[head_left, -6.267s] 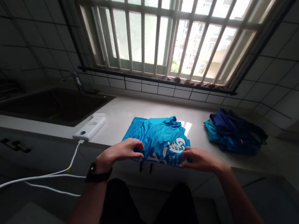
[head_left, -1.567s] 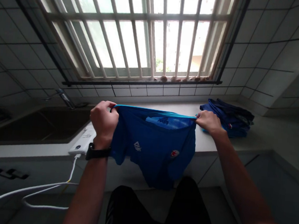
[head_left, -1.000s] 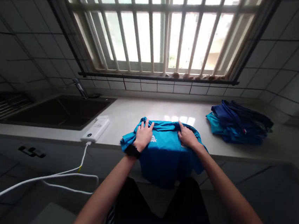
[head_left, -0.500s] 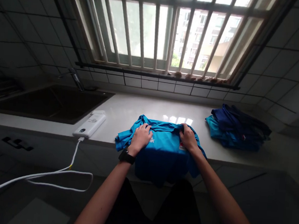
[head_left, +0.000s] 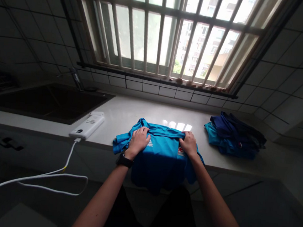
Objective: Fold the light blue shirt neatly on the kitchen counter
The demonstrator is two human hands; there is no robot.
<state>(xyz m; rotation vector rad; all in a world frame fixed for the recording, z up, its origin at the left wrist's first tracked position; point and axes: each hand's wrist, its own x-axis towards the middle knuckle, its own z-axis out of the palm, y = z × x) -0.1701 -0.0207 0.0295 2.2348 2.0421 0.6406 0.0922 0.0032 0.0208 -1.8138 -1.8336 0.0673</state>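
Note:
A bright blue shirt (head_left: pixel 160 157) lies bunched on the counter's front edge, its lower part hanging down over the side. White lettering shows on its left and a small red-and-white patch on its right. My left hand (head_left: pixel 139 141), with a black watch at the wrist, has its fingers curled over the gathered upper fold at the left. At the right end of that same fold, my right hand (head_left: pixel 188 144) grips the cloth. Both thumbs point inward. The undersides of the fingers are partly hidden by fabric.
A pile of blue and dark clothes (head_left: pixel 233 135) sits on the counter (head_left: pixel 157 108) to the right. At left, a white power bank (head_left: pixel 87 126) with a white cable (head_left: pixel 68 159) lies by the dark sink (head_left: pixel 42 99). A barred window (head_left: pixel 161 39) is behind.
The view has tilted up a little and shifted. Both hands stay on the shirt's upper fold; the right hand sits slightly further inward, and more of the white lettering shows beside the left hand.

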